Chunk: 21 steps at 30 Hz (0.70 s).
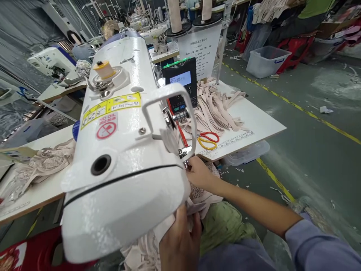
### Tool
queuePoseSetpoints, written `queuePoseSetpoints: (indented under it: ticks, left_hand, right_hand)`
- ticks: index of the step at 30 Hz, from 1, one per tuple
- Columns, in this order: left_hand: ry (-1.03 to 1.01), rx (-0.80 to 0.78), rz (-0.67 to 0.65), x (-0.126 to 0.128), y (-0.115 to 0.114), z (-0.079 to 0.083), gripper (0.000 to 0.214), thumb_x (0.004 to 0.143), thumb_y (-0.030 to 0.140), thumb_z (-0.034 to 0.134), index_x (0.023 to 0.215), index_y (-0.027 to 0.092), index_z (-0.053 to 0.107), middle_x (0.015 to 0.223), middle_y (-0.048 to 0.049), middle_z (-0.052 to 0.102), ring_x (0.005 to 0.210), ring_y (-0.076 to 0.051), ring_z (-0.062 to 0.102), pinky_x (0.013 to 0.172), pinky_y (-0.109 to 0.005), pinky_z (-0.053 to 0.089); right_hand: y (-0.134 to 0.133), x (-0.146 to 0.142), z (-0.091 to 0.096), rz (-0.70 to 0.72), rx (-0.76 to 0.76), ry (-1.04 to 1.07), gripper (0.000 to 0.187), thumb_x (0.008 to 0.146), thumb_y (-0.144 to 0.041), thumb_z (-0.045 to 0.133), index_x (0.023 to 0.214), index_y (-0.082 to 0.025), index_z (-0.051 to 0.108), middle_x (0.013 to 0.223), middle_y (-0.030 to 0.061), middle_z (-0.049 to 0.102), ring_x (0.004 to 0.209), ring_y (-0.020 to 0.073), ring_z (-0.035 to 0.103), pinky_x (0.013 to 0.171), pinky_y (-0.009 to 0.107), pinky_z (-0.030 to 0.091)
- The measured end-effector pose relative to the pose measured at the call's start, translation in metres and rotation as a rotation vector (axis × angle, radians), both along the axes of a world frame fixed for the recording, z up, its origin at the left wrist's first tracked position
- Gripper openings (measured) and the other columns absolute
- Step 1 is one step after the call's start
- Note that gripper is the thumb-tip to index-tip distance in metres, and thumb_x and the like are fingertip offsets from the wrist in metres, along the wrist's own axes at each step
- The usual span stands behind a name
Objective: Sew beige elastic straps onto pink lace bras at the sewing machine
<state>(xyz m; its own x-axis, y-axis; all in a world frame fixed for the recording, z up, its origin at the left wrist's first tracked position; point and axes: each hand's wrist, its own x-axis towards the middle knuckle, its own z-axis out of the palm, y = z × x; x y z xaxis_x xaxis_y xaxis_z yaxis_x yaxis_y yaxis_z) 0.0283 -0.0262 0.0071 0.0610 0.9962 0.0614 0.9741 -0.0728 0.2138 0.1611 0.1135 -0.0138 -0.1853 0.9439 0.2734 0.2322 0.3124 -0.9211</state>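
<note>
The white sewing machine (132, 150) fills the middle of the view, its head hiding the needle area from me. My left hand (180, 237) is below the head, thumb and fingers closed on a beige garment (197, 208). Part of that garment hangs over my lap. Close to the presser area, my right hand (199, 174) has its fingers curled together by the metal parts; whatever they pinch is hidden. Scissors with red and yellow handles (208, 140) lie on the table beyond the right hand.
A control panel (182, 84) stands beside a pile of beige strips (217, 107) on the white table (265, 124). Thread cones (175, 17) rise behind. More beige garments (53, 160) lie on the left table. A clear plastic bin (266, 62) sits on the floor.
</note>
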Motion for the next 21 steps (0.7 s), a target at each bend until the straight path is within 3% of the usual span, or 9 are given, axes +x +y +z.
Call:
queuePoseSetpoints:
  ticks: [4,8,10,15,21]
  left_hand:
    - [-0.024,-0.034,0.016,-0.007,-0.001,0.000,0.059,0.097,0.033,0.047,0.152,0.021,0.033,0.093,-0.0085,0.078,0.061,-0.023,0.071,0.052,-0.029,0.047]
    - [-0.040,0.034,-0.044,-0.008,0.000,0.001,0.058,0.097,0.032,0.046,0.152,0.023,0.033,0.115,-0.0132,0.073,0.078,-0.027,0.074,0.058,-0.030,0.050]
    - [-0.046,0.056,-0.060,-0.008,0.001,0.001,0.055,0.097,0.033,0.046,0.150,0.022,0.038,0.114,-0.0145,0.073,0.084,-0.029,0.074,0.059,-0.031,0.050]
    - [-0.079,0.003,-0.006,-0.012,-0.001,-0.001,0.057,0.097,0.037,0.045,0.149,0.016,0.036,0.079,-0.0099,0.077,0.053,-0.025,0.070,0.048,-0.030,0.045]
    - [-0.154,0.170,0.059,-0.012,-0.004,-0.012,0.074,0.097,0.047,0.045,0.151,0.002,0.021,0.098,-0.0237,0.075,0.056,-0.028,0.071,0.051,-0.033,0.050]
  right_hand:
    - [-0.009,0.004,-0.004,-0.027,-0.079,0.184,0.030,0.084,-0.029,0.060,0.112,-0.021,0.057,0.102,0.0040,0.057,0.065,0.0127,0.051,0.062,0.029,0.046]
    - [-0.017,0.009,-0.006,-0.024,-0.143,0.232,0.029,0.084,-0.032,0.060,0.110,-0.019,0.057,0.104,0.0049,0.059,0.066,0.0123,0.050,0.064,0.030,0.045]
    - [-0.022,0.010,-0.008,-0.018,-0.177,0.236,0.030,0.085,-0.034,0.059,0.111,-0.019,0.057,0.102,0.0045,0.059,0.066,0.0121,0.050,0.063,0.029,0.045]
    - [-0.033,0.013,-0.011,0.031,-0.240,0.251,0.031,0.086,-0.039,0.058,0.110,-0.020,0.056,0.097,0.0032,0.059,0.069,0.0123,0.050,0.062,0.027,0.043]
    - [-0.044,0.020,-0.011,0.066,-0.334,0.265,0.037,0.087,-0.050,0.058,0.108,-0.020,0.053,0.094,0.0039,0.059,0.074,0.0145,0.053,0.068,0.028,0.045]
